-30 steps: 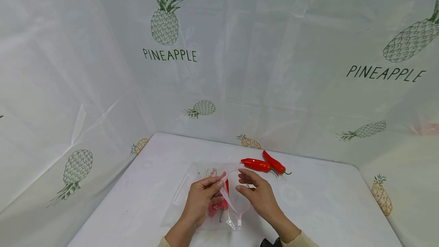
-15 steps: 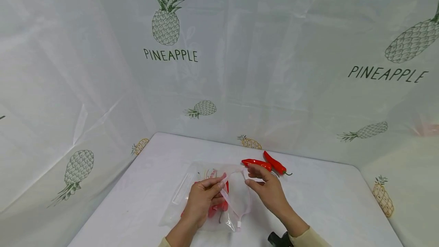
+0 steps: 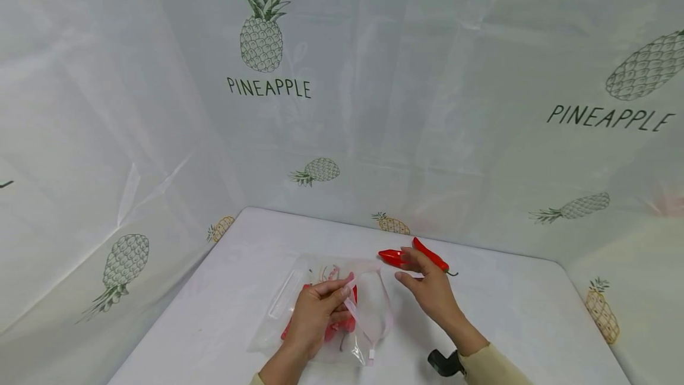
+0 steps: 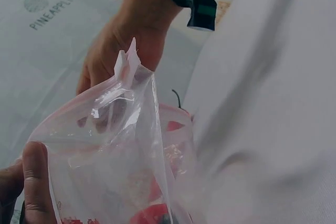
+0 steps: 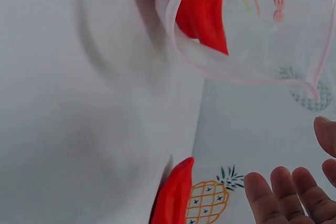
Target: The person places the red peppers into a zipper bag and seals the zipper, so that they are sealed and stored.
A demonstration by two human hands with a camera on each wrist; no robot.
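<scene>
My left hand [image 3: 314,312] pinches the rim of a clear zip bag [image 3: 278,308] with pink edging. The bag's mouth gapes toward the right, and red chili peppers [image 5: 202,11] show inside it. A small white slider [image 3: 371,353] sits at the near end of the zip. In the left wrist view, my left thumb [image 4: 35,184] lies against the bag's side. My right hand [image 3: 431,287] holds nothing; its fingers are spread and bent over a loose red chili pepper [image 3: 390,257], partly covering it. Another chili pepper [image 3: 430,254] lies just beyond.
A white table [image 3: 513,314] carries everything. Behind and beside it hangs a pale sheet [image 3: 427,106] printed with pineapples. A black wrist-camera mount [image 3: 446,363] sits by my right sleeve [image 3: 491,367].
My right hand has moved away from the bag's mouth, right and farther out, to the loose chili peppers. My left hand stays on the bag's rim.
</scene>
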